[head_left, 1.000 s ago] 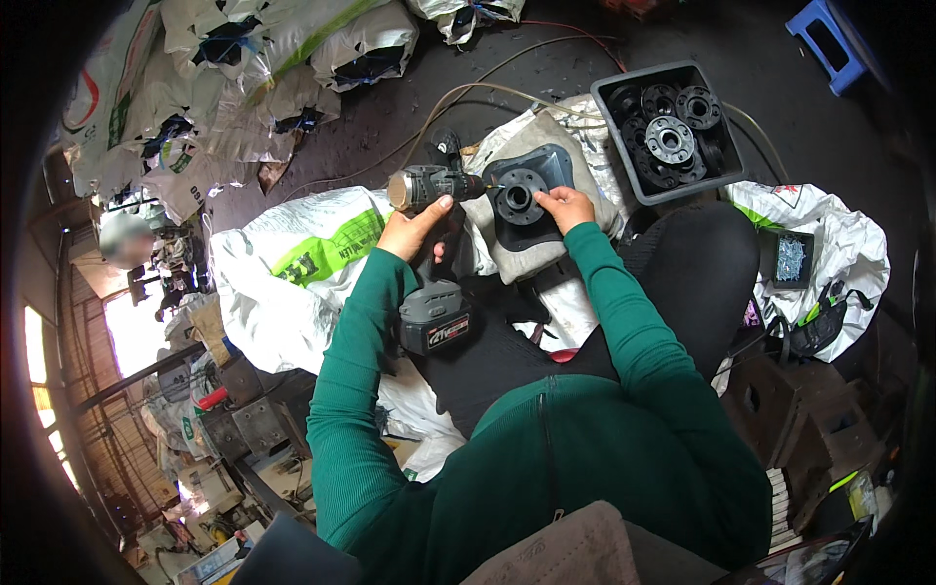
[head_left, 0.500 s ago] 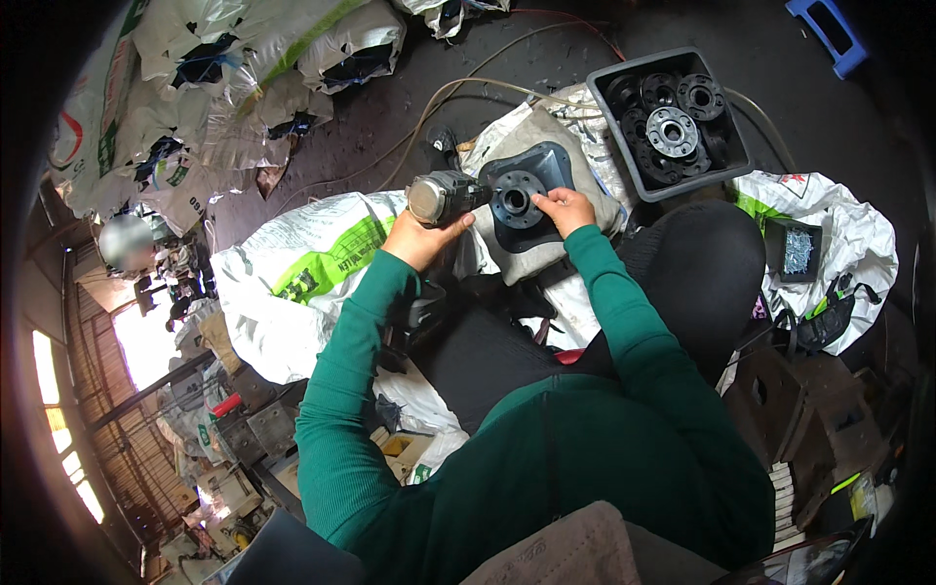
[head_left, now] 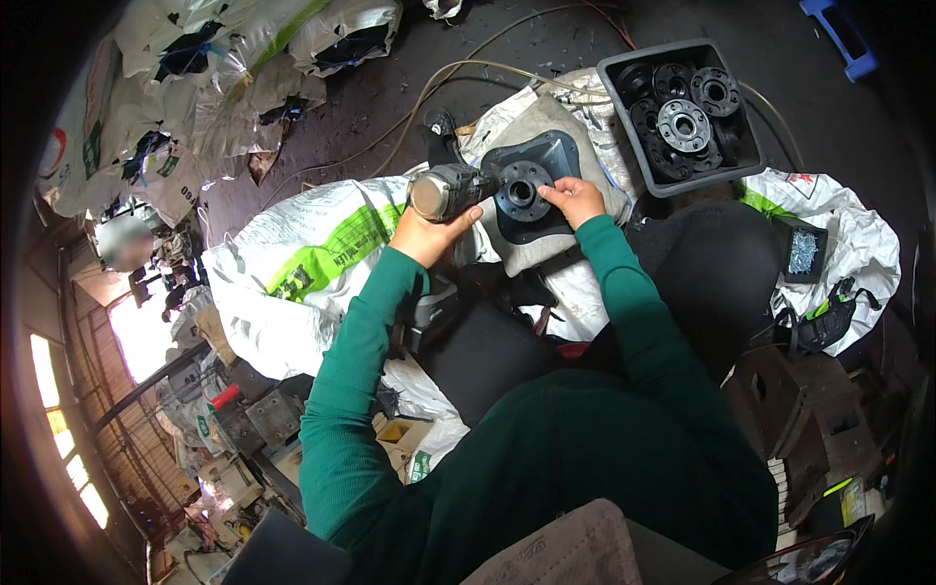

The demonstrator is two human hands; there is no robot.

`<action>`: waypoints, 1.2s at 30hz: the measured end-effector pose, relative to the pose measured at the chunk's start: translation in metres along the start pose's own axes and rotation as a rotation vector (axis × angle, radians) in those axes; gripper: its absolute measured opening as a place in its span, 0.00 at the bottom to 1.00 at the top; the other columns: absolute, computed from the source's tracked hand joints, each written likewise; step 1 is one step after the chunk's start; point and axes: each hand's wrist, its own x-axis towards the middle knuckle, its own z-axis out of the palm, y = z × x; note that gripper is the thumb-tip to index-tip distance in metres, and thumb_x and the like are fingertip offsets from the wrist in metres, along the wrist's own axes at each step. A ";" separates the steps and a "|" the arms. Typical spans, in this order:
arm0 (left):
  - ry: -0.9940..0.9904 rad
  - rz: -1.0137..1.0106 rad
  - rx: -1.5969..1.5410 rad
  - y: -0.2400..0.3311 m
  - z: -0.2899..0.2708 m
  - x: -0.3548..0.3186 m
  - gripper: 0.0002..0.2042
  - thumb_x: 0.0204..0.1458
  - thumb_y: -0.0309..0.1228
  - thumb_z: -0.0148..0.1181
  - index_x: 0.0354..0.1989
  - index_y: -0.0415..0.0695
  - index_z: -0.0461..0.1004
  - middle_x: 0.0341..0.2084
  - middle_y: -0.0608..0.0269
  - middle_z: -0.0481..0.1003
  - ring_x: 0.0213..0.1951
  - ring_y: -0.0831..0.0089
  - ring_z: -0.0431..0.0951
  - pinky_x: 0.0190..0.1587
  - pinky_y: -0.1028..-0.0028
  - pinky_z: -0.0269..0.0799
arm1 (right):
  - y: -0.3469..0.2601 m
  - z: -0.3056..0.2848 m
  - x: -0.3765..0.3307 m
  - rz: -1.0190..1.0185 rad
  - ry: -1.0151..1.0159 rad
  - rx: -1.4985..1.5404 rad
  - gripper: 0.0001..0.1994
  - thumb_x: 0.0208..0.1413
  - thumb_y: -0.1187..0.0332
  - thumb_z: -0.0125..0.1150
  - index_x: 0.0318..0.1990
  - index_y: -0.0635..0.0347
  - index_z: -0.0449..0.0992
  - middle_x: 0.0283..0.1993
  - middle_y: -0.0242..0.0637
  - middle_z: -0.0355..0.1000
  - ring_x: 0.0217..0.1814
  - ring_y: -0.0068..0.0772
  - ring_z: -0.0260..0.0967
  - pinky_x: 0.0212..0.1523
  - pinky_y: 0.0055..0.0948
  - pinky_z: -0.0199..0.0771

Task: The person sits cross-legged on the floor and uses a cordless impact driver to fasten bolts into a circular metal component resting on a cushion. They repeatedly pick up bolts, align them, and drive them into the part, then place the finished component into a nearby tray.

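My left hand [head_left: 423, 237] is wrapped round a power driver [head_left: 445, 192] with a dark body and a tan round rear end. The driver lies level, its nose against the left side of a dark round flange [head_left: 522, 192] with a ring of holes. That flange sits on a black four-cornered part [head_left: 558, 153] with a raised middle, resting on a grey cloth-like pad [head_left: 520, 255]. At the flange's right rim, my right hand [head_left: 582, 202] has thumb and fingers pinched together. Whether a small piece is between those fingertips cannot be seen.
Beyond my right hand stands a grey bin [head_left: 655, 185] of dark flanges, with one shinier flange [head_left: 683, 127] on top. A small black box of screws [head_left: 803, 251] lies on a white sack [head_left: 858, 229] at the right. Hoses [head_left: 458, 64] cross the floor; stuffed plastic bags [head_left: 224, 88] pile up far left.
The whole view has shifted slightly. Both hands, the driver and the flange keep nearly the same places relative to each other.
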 end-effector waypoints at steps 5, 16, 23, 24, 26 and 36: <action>0.031 -0.152 -0.204 0.007 0.003 -0.021 0.17 0.46 0.38 0.65 0.40 0.39 0.73 0.28 0.63 0.74 0.25 0.75 0.73 0.27 0.75 0.71 | -0.009 0.001 -0.007 -0.031 0.034 -0.087 0.19 0.42 0.56 0.68 0.32 0.66 0.78 0.26 0.34 0.74 0.29 0.23 0.69 0.35 0.22 0.69; 0.019 -0.057 -0.548 0.040 0.014 -0.121 0.17 0.48 0.36 0.63 0.41 0.38 0.68 0.24 0.64 0.71 0.14 0.78 0.68 0.14 0.78 0.64 | -0.048 -0.029 -0.070 0.198 -0.392 1.069 0.20 0.57 0.68 0.48 0.56 0.66 0.62 0.42 0.41 0.70 0.41 0.31 0.71 0.43 0.33 0.74; -0.020 -0.023 -0.524 0.048 0.026 -0.148 0.15 0.47 0.35 0.64 0.38 0.39 0.69 0.21 0.67 0.71 0.15 0.79 0.69 0.15 0.78 0.64 | -0.061 -0.033 -0.115 0.129 -0.603 1.036 0.21 0.55 0.73 0.46 0.57 0.68 0.60 0.51 0.47 0.66 0.47 0.38 0.67 0.53 0.40 0.69; -0.021 -0.025 -0.502 0.048 0.026 -0.150 0.15 0.47 0.35 0.64 0.37 0.39 0.70 0.21 0.67 0.71 0.15 0.80 0.69 0.16 0.78 0.64 | -0.061 -0.032 -0.115 0.116 -0.632 1.047 0.21 0.55 0.73 0.46 0.57 0.68 0.60 0.51 0.47 0.66 0.47 0.38 0.68 0.53 0.40 0.69; -0.008 -0.029 -0.481 0.046 0.027 -0.154 0.15 0.47 0.36 0.64 0.37 0.39 0.70 0.20 0.68 0.71 0.16 0.80 0.69 0.16 0.78 0.63 | -0.061 -0.030 -0.113 0.102 -0.688 1.080 0.21 0.55 0.72 0.46 0.57 0.69 0.60 0.52 0.47 0.66 0.47 0.38 0.68 0.53 0.40 0.69; 0.113 0.082 -0.279 0.037 0.022 -0.159 0.16 0.47 0.37 0.64 0.38 0.39 0.71 0.24 0.67 0.72 0.22 0.80 0.70 0.25 0.77 0.67 | -0.064 -0.025 -0.114 0.118 -0.768 1.087 0.21 0.57 0.72 0.43 0.58 0.69 0.59 0.54 0.47 0.65 0.51 0.35 0.68 0.53 0.37 0.71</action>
